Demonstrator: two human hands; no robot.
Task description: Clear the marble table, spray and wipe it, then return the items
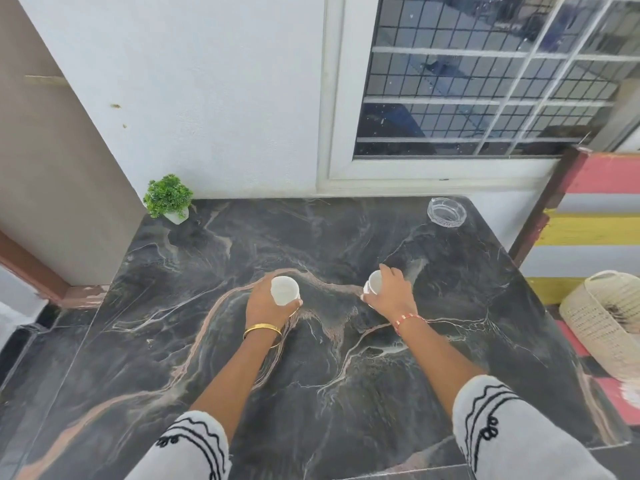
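The dark marble table (pixel 346 393) with pale and pink veins fills the middle of the head view. Near its centre my left hand (pixel 265 303) is wrapped around a white cup (pixel 284 289). My right hand (pixel 393 292) grips a second white cup (pixel 374 282) a little to the right. Whether the cups touch the marble or are lifted I cannot tell. A small green plant in a white pot (pixel 168 198) stands at the far left corner. A clear glass ashtray (pixel 446 211) sits at the far right corner.
A white wall and a barred window (pixel 485 81) run behind the table. A woven basket (pixel 609 320) rests on a striped red, yellow and white bench (pixel 588 230) to the right. A grey pillar (pixel 52 168) stands at the left.
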